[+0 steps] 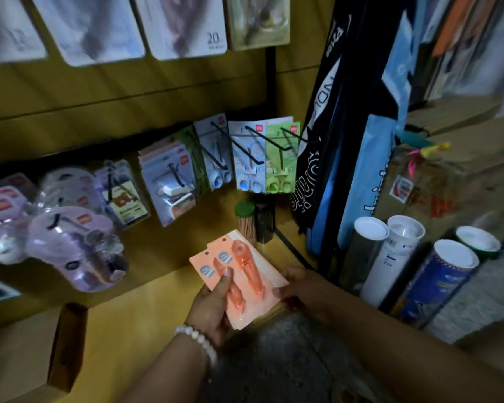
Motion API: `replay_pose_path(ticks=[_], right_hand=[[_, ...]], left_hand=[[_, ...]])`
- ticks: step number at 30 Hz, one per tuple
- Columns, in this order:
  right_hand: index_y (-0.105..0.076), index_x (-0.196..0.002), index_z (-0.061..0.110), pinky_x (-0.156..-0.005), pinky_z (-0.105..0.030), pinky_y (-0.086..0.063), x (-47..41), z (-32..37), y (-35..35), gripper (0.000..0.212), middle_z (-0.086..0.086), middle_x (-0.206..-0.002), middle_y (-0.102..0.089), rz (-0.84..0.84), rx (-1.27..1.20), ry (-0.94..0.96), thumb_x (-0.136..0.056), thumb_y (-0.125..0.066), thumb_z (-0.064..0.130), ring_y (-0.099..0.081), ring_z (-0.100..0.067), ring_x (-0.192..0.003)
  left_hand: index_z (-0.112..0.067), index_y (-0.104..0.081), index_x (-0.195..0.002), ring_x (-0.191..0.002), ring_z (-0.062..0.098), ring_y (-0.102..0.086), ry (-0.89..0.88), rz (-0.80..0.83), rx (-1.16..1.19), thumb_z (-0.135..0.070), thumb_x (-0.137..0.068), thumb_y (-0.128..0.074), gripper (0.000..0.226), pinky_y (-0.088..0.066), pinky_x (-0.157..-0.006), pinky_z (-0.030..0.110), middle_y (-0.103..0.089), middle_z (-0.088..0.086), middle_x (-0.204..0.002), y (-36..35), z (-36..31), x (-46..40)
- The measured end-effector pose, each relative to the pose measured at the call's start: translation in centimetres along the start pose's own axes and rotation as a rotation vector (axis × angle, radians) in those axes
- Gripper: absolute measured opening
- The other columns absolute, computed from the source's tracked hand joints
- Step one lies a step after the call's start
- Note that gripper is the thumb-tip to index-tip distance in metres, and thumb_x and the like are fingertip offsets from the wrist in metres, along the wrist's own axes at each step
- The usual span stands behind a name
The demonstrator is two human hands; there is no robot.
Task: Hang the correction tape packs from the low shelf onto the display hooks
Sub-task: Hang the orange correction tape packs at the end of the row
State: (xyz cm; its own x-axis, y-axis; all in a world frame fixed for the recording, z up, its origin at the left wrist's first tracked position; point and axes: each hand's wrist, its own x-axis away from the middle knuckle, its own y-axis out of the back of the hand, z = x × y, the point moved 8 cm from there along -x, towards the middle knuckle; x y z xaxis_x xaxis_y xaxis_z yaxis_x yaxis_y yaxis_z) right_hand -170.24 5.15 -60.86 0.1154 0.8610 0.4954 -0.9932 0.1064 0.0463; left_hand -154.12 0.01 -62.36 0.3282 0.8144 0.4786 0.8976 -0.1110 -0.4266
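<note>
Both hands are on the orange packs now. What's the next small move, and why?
Probably lift the orange correction tape packs toward the black wire hooks. The left hand grips the stack, the right hand steadies its edge, and the punched holes at the top are not yet on any hook.

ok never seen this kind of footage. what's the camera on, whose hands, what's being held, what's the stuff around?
There is no robot: a person wears one wide-angle camera on the head, looking down at their own hands. The left hand, with a bead bracelet, grips a small stack of orange correction tape packs; the right hand holds the stack's right edge. Above, black display hooks on the yellow panel already carry blue and green packs. Further left hang purple packs. White-capped tubes stand at the right.
</note>
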Motion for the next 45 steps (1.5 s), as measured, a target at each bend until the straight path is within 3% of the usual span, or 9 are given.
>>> replay_pose_path(ticks=[3,5,15,18,24,31,34,40,45], right_hand=[[-0.065,-0.096,0.015,-0.083,-0.041,-0.051,2.5,1.5,0.2,0.014,-0.016,-0.106,-0.07,0.014,0.119,0.039,-0.083,-0.068,0.011,-0.065,-0.031,-0.093],[-0.066,-0.101,0.015,-0.078,-0.034,-0.054,4.1,2.6,0.0,0.016,-0.011,-0.103,-0.071,0.021,0.109,0.073,-0.085,-0.067,0.014,-0.067,-0.027,-0.094],[-0.066,-0.103,0.012,-0.092,-0.048,-0.053,10.5,8.2,1.1,0.026,-0.01,-0.095,-0.076,-0.091,-0.01,0.303,-0.083,-0.071,0.028,-0.072,-0.028,-0.092],[-0.065,-0.098,0.008,-0.088,-0.049,-0.055,11.8,9.7,1.9,0.025,-0.014,-0.092,-0.076,-0.115,-0.065,0.363,-0.083,-0.071,0.027,-0.072,-0.033,-0.089],[-0.065,-0.082,0.01,-0.054,-0.027,-0.052,14.2,13.3,4.1,0.009,-0.008,-0.076,-0.075,-0.13,-0.159,0.472,-0.086,-0.067,0.018,-0.071,-0.018,-0.063],[-0.067,-0.096,0.002,-0.069,-0.038,-0.053,15.9,20.8,9.2,0.016,-0.016,-0.084,-0.074,-0.306,-0.194,0.676,-0.086,-0.068,0.015,-0.067,-0.026,-0.069],[-0.066,-0.099,0.002,-0.063,-0.034,-0.054,17.0,25.7,11.4,0.017,-0.016,-0.085,-0.073,-0.361,-0.22,0.785,-0.088,-0.066,0.015,-0.066,-0.024,-0.067],[-0.066,-0.092,0.009,-0.077,-0.042,-0.055,17.4,33.7,15.0,0.011,-0.015,-0.091,-0.072,-0.463,-0.287,0.926,-0.087,-0.068,0.019,-0.068,-0.026,-0.074],[-0.066,-0.095,0.012,-0.081,-0.041,-0.057,15.6,36.7,16.1,0.013,-0.012,-0.097,-0.073,-0.477,-0.24,0.911,-0.087,-0.068,0.022,-0.071,-0.027,-0.084]], left_hand=[[-0.007,-0.063,-0.119,-0.098,0.036,-0.07,-0.044,0.064,-0.029,-0.022,-0.089,-0.063,0.033,-0.055,-0.084,0.052,-0.073,0.018,-0.107,-1.7,-1.0,2.1],[-0.006,-0.061,-0.12,-0.094,0.035,-0.071,-0.078,0.104,-0.051,-0.016,-0.091,-0.06,0.03,-0.057,-0.076,0.047,-0.074,0.018,-0.106,-3.0,-1.7,3.4],[-0.007,-0.064,-0.117,-0.097,0.037,-0.07,-0.232,0.211,-0.182,-0.014,-0.087,-0.066,0.031,-0.054,-0.089,0.054,-0.073,0.018,-0.107,-8.3,-6.1,9.2],[-0.009,-0.063,-0.118,-0.096,0.033,-0.072,-0.3,0.252,-0.224,-0.018,-0.089,-0.064,0.031,-0.057,-0.084,0.048,-0.074,0.016,-0.107,-10.2,-7.8,10.9],[-0.009,-0.063,-0.119,-0.097,0.03,-0.072,-0.401,0.256,-0.291,-0.024,-0.092,-0.061,0.031,-0.054,-0.091,0.051,-0.075,0.012,-0.106,-13.0,-11.7,13.1],[-0.003,-0.067,-0.107,-0.08,0.033,-0.073,-0.495,0.253,-0.344,-0.017,-0.092,-0.062,0.021,-0.059,-0.07,0.041,-0.076,0.018,-0.094,-15.6,-16.7,14.0],[-0.003,-0.067,-0.105,-0.072,0.029,-0.072,-0.541,0.231,-0.349,-0.015,-0.091,-0.063,0.019,-0.058,-0.062,0.035,-0.076,0.018,-0.091,-16.5,-18.7,14.1],[-0.007,-0.067,-0.106,-0.084,0.038,-0.072,-0.543,0.242,-0.356,-0.016,-0.09,-0.064,0.019,-0.057,-0.083,0.053,-0.076,0.019,-0.092,-17.6,-20.5,14.1],[-0.008,-0.068,-0.103,-0.075,0.029,-0.074,-0.526,0.254,-0.389,-0.015,-0.091,-0.062,0.015,-0.06,-0.066,0.036,-0.077,0.016,-0.09,-18.2,-20.5,13.3]])
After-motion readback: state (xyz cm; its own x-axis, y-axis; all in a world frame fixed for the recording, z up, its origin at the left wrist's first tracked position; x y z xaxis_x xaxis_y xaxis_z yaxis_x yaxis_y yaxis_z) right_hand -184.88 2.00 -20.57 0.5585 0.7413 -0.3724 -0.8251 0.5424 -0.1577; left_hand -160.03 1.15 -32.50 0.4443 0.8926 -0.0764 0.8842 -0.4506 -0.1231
